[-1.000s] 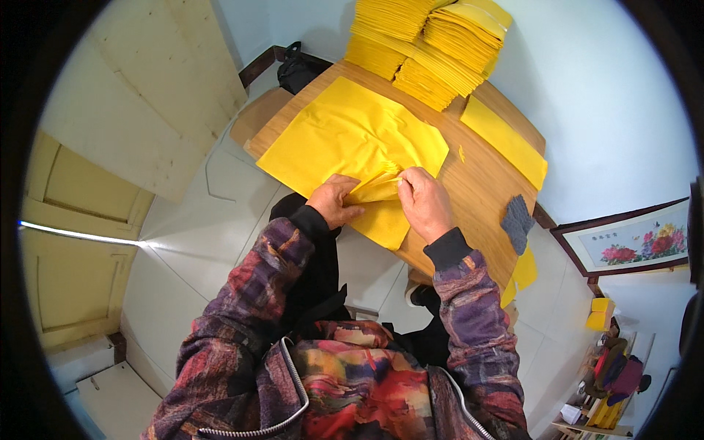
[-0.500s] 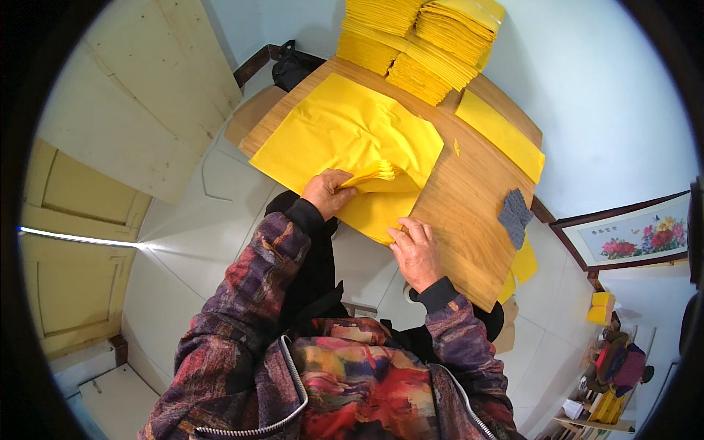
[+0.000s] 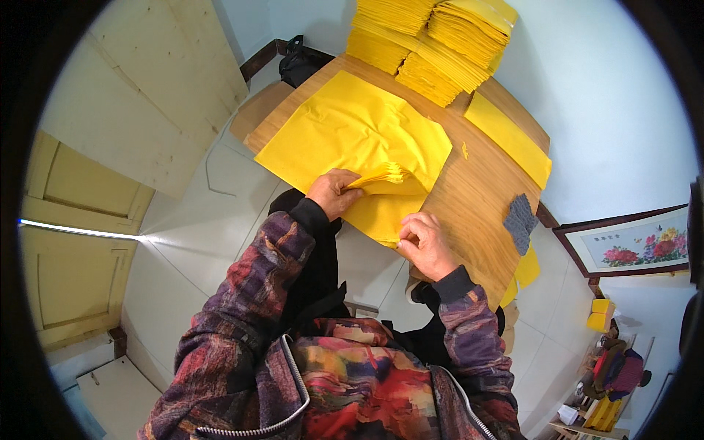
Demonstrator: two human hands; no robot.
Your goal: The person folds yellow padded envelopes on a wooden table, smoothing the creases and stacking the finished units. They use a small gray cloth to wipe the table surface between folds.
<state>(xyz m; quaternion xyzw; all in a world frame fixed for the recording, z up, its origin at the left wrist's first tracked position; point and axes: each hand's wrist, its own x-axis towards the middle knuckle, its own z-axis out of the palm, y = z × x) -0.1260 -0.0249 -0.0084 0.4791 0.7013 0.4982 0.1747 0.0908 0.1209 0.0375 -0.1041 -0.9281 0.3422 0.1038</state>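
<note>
A pile of thin yellow cloth sheets lies creased across the near part of the wooden table. My left hand grips a gathered bunch of layers at the near edge, folding them up so their edges fan out. Under this bunch, more yellow layers lie flat. At the near right corner of those lower layers is my right hand, its fingers curled and thumb and forefinger pinched on the cloth's edge. How many layers it pinches is hidden.
Tall stacks of folded yellow cloth stand at the table's far end. A yellow strip lies along the far right edge of the wooden table, with a grey cloth nearer. A black bag sits beyond the table's left corner.
My right hand has gone from resting with fingers stretched on the cloth's corner to a curled pinch there. The left hand keeps its bunch. The whole view has shifted slightly.
</note>
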